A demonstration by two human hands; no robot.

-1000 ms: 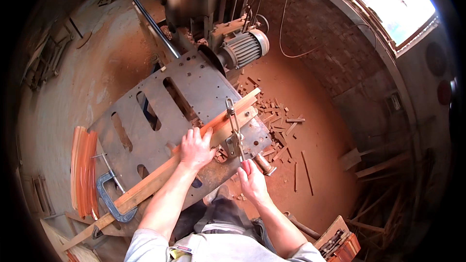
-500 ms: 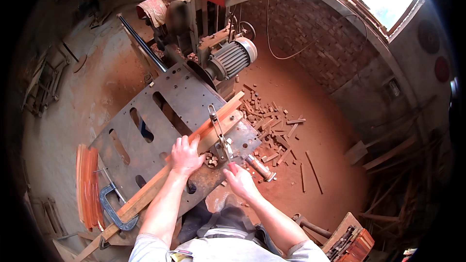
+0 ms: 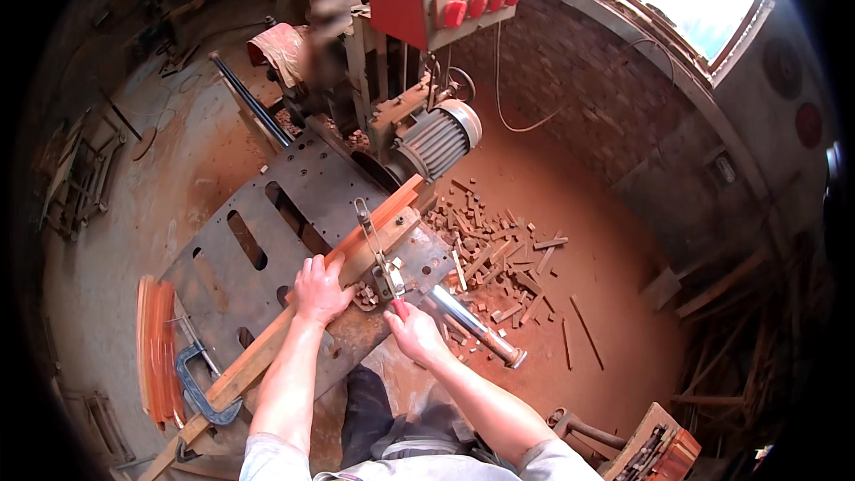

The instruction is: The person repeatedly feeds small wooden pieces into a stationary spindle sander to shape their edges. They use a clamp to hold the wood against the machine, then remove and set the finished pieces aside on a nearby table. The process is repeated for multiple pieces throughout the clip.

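Observation:
My left hand (image 3: 321, 292) lies over long reddish wooden strips (image 3: 392, 204), its fingers curled onto them and the pale wooden fence (image 3: 258, 358) beside them. My right hand (image 3: 415, 335) is closed around the red handle (image 3: 400, 308) of a metal toggle clamp (image 3: 381, 257). The clamp's slotted arm reaches over the strips near their far end. Everything rests on a grey slotted metal sliding table (image 3: 209, 223). Small wood offcuts (image 3: 365, 296) sit between my hands.
A motor (image 3: 436, 144) stands beyond the table, under a control box (image 3: 419, 4) with red switches. A blue G-clamp (image 3: 198, 387) grips the fence's near end beside stacked reddish strips (image 3: 157, 347). Offcuts (image 3: 508, 258) cover the floor at right, near a metal rail (image 3: 476, 328).
The sliding table, with strips, clamp and both my hands, has shifted to the left relative to the motor. More of the rail at right now shows. The view has also shifted slightly.

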